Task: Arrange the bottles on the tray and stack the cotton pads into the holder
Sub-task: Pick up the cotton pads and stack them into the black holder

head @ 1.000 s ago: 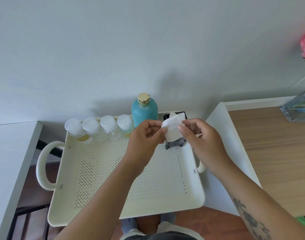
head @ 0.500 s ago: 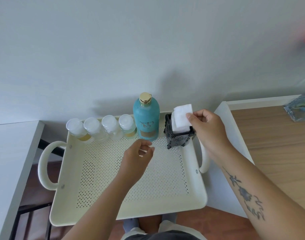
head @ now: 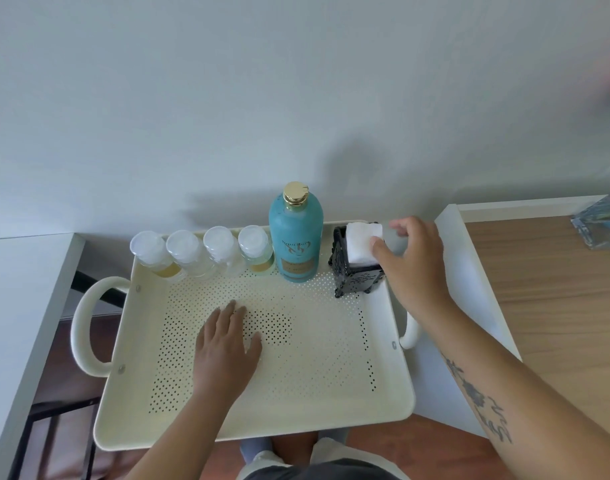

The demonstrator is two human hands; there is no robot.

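Right hand [head: 412, 263] pinching white square cotton pad [head: 360, 242] into black ornate holder [head: 354, 275]; left hand [head: 225, 344] lying spread, flat on cream perforated tray [head: 331, 358]. Risk: downward push tipping unbraced holder.

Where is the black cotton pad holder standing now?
The black holder stands in the tray's far right corner, just right of the teal bottle, with the right hand at it.

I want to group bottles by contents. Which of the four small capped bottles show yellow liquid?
The leftmost small bottle and the rightmost, beside the teal bottle, show yellow at the bottom; the middle two look clear.
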